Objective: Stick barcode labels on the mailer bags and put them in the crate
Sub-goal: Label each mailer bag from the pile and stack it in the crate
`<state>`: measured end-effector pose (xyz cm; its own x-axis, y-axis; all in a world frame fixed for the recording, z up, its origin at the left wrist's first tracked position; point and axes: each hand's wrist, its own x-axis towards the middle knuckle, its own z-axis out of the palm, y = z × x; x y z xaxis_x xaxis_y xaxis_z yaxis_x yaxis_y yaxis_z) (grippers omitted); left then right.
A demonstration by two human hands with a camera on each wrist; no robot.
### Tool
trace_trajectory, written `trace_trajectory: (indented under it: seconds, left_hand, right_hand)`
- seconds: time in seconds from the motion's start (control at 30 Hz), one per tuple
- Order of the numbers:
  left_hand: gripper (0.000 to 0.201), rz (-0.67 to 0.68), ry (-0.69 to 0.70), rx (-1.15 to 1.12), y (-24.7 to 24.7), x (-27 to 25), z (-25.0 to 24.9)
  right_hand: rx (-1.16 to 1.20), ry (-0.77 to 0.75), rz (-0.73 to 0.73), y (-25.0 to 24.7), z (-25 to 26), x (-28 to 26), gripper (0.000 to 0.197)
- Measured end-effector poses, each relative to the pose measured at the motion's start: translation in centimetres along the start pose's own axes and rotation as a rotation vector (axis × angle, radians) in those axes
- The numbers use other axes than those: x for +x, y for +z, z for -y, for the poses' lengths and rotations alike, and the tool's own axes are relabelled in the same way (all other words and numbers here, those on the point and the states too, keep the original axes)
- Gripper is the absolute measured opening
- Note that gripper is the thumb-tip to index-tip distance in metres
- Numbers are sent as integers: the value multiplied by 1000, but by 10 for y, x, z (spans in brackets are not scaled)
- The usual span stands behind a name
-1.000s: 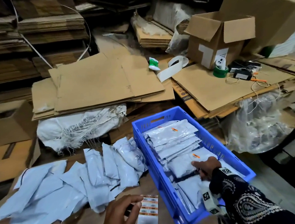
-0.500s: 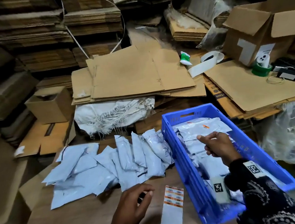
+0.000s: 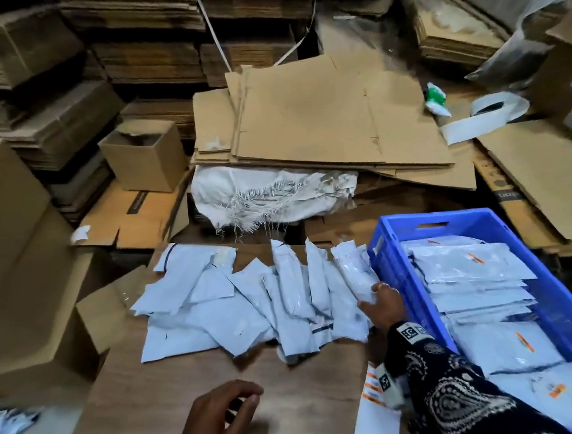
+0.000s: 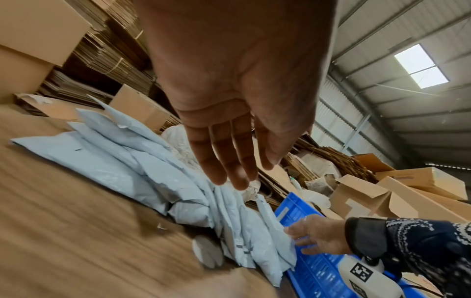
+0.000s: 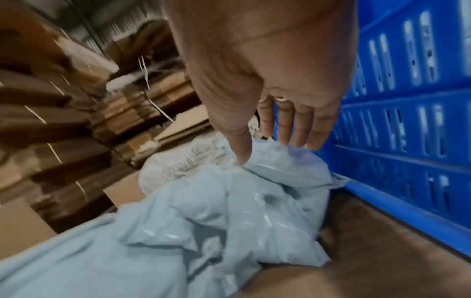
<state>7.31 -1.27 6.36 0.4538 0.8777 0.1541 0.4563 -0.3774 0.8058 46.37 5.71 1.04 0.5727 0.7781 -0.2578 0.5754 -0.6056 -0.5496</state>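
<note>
Loose pale blue mailer bags [image 3: 250, 305] lie fanned out on the wooden table [image 3: 188, 378]. To their right stands the blue crate [image 3: 431, 217], which holds several bags with orange barcode labels [image 3: 469, 264]. My right hand [image 3: 373, 299] reaches over the rightmost loose bag [image 5: 254, 201] beside the crate wall [image 5: 407, 121]; its thumb and straight fingertips touch the bag's top. My left hand [image 3: 244, 405] hovers empty above the table, its fingers straight [image 4: 229, 173]. The label sheet [image 3: 372, 395] lies partly hidden under my right sleeve.
Behind the table lie flattened cardboard sheets [image 3: 321, 121] over a frayed white sack [image 3: 269, 194]. A small open box [image 3: 143, 156] and stacks of cardboard fill the left and back. A white tape roll [image 3: 488, 111] lies at the back right.
My right hand has come out of the crate and moved left onto the loose bags. The left hand has shifted left, away from the label sheet. The head view has swung left.
</note>
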Motion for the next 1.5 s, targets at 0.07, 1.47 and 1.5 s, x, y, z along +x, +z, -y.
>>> trace_trajectory:
  seconds: [0.07, 1.47, 1.5]
  left_hand:
    - [25, 5, -40, 18, -5, -3, 9]
    - [65, 269, -597, -313, 102, 12, 57]
    - [59, 336, -560, -247, 102, 11, 64]
  right_hand:
    - [-89, 11, -24, 4, -2, 6, 52]
    - [78, -629, 235, 80, -60, -202, 15]
    - [94, -568, 211, 77, -69, -196, 14]
